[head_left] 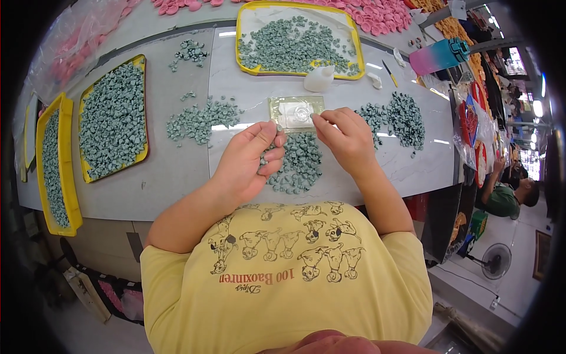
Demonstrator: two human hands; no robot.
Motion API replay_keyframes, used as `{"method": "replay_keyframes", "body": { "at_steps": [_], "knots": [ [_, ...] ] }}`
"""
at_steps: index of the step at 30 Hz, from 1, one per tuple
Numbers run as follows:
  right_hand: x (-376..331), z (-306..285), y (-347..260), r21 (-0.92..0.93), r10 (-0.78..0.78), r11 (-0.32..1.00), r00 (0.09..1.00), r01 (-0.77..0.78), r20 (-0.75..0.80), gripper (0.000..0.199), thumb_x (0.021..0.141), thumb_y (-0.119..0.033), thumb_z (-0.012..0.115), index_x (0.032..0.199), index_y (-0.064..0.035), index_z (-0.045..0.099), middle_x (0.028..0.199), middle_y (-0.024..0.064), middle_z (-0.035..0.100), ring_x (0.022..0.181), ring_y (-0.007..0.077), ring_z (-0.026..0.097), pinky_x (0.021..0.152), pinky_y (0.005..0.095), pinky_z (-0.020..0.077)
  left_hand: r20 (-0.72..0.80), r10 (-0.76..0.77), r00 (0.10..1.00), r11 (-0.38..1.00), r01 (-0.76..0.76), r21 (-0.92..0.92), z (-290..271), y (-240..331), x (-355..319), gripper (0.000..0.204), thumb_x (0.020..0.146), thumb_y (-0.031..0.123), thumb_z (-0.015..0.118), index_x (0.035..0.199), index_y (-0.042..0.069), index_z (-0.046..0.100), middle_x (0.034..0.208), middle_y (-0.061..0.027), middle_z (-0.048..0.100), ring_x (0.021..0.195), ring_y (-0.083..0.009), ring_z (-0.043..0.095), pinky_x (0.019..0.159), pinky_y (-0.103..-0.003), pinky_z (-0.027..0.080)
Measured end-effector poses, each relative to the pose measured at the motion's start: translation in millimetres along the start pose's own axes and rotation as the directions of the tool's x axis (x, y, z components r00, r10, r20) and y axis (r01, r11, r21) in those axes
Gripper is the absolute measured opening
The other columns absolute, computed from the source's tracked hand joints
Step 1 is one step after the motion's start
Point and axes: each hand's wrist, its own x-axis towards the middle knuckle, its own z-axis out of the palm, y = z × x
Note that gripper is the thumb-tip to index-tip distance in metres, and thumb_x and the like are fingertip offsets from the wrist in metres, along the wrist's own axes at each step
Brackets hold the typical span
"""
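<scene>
My left hand point(250, 154) is closed, thumb against forefinger, with a small grey-green piece point(279, 128) at its fingertips. More of these pieces seem to sit in its curled fingers. My right hand point(348, 134) is pinched at the right edge of a small clear block point(275, 109) with a white centre. Whatever is between its fingertips is too small to make out. Just below the block, between my wrists, lies a pile of grey-green pieces point(298, 166). A white squeeze bottle point(319, 79) stands behind the block.
Loose green pieces lie left point(203, 121) and right point(405, 121). Yellow trays of them stand at the back point(239, 44), left point(147, 147) and far left point(72, 200). A slim knife point(390, 73) and a pink-blue drinking bottle point(433, 57) are back right. Another person point(507, 199) is far right.
</scene>
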Motion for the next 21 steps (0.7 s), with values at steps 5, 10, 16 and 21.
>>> {"method": "replay_keyframes", "body": {
  "at_steps": [5, 10, 16, 21],
  "knots": [
    [15.9, 5.5, -12.3, -0.084, -0.096, 0.991, 0.994, 0.101, 0.057, 0.025, 0.064, -0.005, 0.061, 0.09, -0.0029, 0.063, 0.082, 0.0056, 0.058, 0.071, 0.02, 0.057, 0.058, 0.0306, 0.046, -0.005, -0.003, 1.0, 0.999, 0.003, 0.049, -4.0, 10.8, -8.4, 0.015, 0.093, 0.02, 0.047, 0.091, 0.006, 0.044, 0.08, -0.0019, 0.046, 0.059, -0.007, 0.036, 0.044, -0.019, 0.025],
    [27.2, 12.0, -22.5, -0.133, -0.123, 0.981, 0.981, 0.143, 0.148, 0.025, 0.066, -0.006, 0.057, 0.09, -0.0013, 0.062, 0.085, 0.0057, 0.057, 0.074, 0.0199, 0.056, 0.06, 0.0311, 0.0458, -0.018, -0.023, 1.0, 0.999, 0.024, 0.031, -8.5, 23.1, -13.9, 0.015, 0.094, 0.021, 0.046, 0.09, 0.006, 0.043, 0.078, -0.0015, 0.045, 0.057, -0.007, 0.036, 0.043, -0.019, 0.025],
    [47.7, 10.9, -32.3, -0.117, -0.152, 0.978, 0.976, 0.171, 0.156, 0.027, 0.063, -0.004, 0.061, 0.09, -0.0007, 0.062, 0.083, 0.0053, 0.057, 0.071, 0.0199, 0.056, 0.06, 0.0304, 0.0455, -0.007, -0.06, 0.998, 0.998, 0.06, 0.004, -7.0, 39.5, -24.4, 0.017, 0.094, 0.023, 0.046, 0.089, 0.006, 0.043, 0.074, -0.0006, 0.043, 0.055, -0.0072, 0.036, 0.041, -0.02, 0.024],
    [55.9, 10.2, -49.5, 0.401, 0.404, 0.833, 0.914, -0.382, 0.032, 0.019, 0.07, 0.002, 0.068, 0.088, 0.0003, 0.062, 0.077, 0.0053, 0.058, 0.063, 0.0146, 0.053, 0.057, 0.0247, 0.0435, -0.033, -0.02, 0.999, 0.993, 0.024, 0.116, 7.1, 50.9, -35.3, 0.019, 0.094, 0.024, 0.046, 0.085, 0.007, 0.042, 0.069, 0.0002, 0.042, 0.053, -0.0069, 0.035, 0.041, -0.02, 0.023]
  ]
}}
